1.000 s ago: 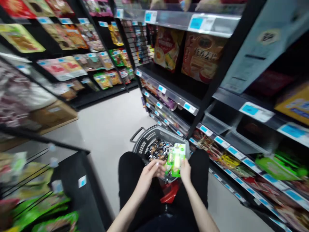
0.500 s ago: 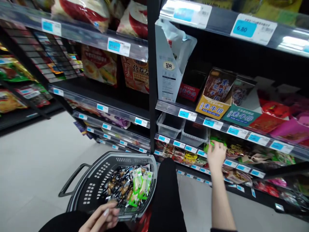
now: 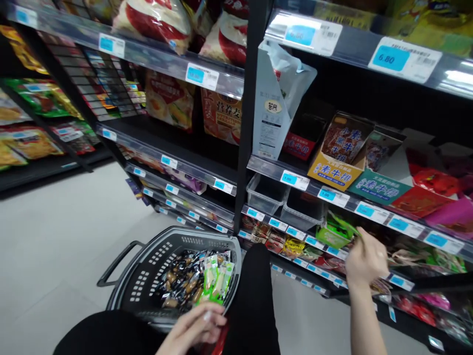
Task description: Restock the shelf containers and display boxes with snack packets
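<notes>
My left hand point(image 3: 195, 328) lies low in the view at the near rim of a dark grey shopping basket point(image 3: 148, 268). Its fingers are curled together, and what they hold, if anything, is hidden. The basket holds several dark wrapped snacks point(image 3: 177, 281) and green packets point(image 3: 218, 278). My right hand point(image 3: 365, 259) is raised in front of the lower shelf, just right of a box of green packets point(image 3: 334, 231). It is seen from the back with its fingers smeared by motion. Nothing shows in it.
Black shelving point(image 3: 244, 123) with blue price tags runs along the right, stocked with snack bags and boxes; two clear bins point(image 3: 266, 195) sit on one tier. My black-clad knees flank the basket. Pale floor point(image 3: 55, 236) lies to the left, with more shelves behind.
The green packets left my hands for the basket and the shelf. My right hand reached into the lower shelf, then drew back to the right. My left hand stayed by the basket's near rim.
</notes>
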Motion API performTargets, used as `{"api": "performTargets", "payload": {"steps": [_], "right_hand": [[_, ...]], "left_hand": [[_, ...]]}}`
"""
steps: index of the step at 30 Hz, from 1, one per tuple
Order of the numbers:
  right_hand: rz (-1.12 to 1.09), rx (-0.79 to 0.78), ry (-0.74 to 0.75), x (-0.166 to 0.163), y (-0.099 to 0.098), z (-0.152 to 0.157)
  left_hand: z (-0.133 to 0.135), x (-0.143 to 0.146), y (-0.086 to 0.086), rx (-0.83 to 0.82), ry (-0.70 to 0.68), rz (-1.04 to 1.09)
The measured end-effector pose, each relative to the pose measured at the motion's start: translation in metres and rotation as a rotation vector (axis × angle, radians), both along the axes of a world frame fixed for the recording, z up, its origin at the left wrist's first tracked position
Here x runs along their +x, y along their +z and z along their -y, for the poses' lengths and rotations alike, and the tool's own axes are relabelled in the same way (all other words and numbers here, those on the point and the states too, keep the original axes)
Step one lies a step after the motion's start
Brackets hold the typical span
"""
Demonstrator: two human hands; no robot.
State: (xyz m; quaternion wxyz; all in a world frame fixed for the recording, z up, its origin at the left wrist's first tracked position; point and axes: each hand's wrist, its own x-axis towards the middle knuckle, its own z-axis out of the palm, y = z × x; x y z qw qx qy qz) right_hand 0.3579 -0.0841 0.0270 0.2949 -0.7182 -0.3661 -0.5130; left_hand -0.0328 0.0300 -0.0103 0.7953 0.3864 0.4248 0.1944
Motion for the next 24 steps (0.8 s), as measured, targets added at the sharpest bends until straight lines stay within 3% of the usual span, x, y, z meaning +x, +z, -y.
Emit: {"api": "performTargets", "payload": {"steps": [1,3,5,6,8,10,12,14,17,20,24], "right_hand": [[0.067,0.095,0.103,-0.026,-0.002,0.009],[0.144,0.137,0.242,-0.082,-0.01,0.025],[0.074,-0.146,0.553,-0.136,-0.021,0.036],[0.04,-0.263,0.702,-0.159,-0.025,0.039],[-0.047,-0.448,0.957,-0.194,-0.033,0.038],[-0.191,-0.451,1.105,-0.21,-0.039,0.03],[-0.486,-0.359,1.123,-0.211,-0.043,0.019],[-0.879,-0.263,1.019,-0.205,-0.045,0.006],[-1.33,-0.355,0.961,-0.2,-0.042,-0.017],[-1.537,-0.49,1.055,-0.209,-0.037,-0.035],[-1.58,-0.465,1.057,-0.224,-0.035,-0.045]], "left_hand": [[0.005,0.006,0.004,-0.052,-0.092,0.067],[0.016,0.022,0.014,-0.145,-0.256,0.225],[0.024,0.039,0.024,-0.261,-0.311,0.426],[0.027,0.046,0.027,-0.309,-0.245,0.492],[0.026,0.056,0.032,-0.334,0.031,0.454],[0.02,0.056,0.034,-0.256,0.174,0.325],[0.013,0.049,0.035,-0.141,0.178,0.225],[0.01,0.041,0.034,-0.049,0.124,0.14],[0.011,0.032,0.03,0.03,0.076,0.025],[0.017,0.031,0.023,0.051,0.008,-0.09],[0.019,0.029,0.015,0.037,-0.044,-0.141]]}}
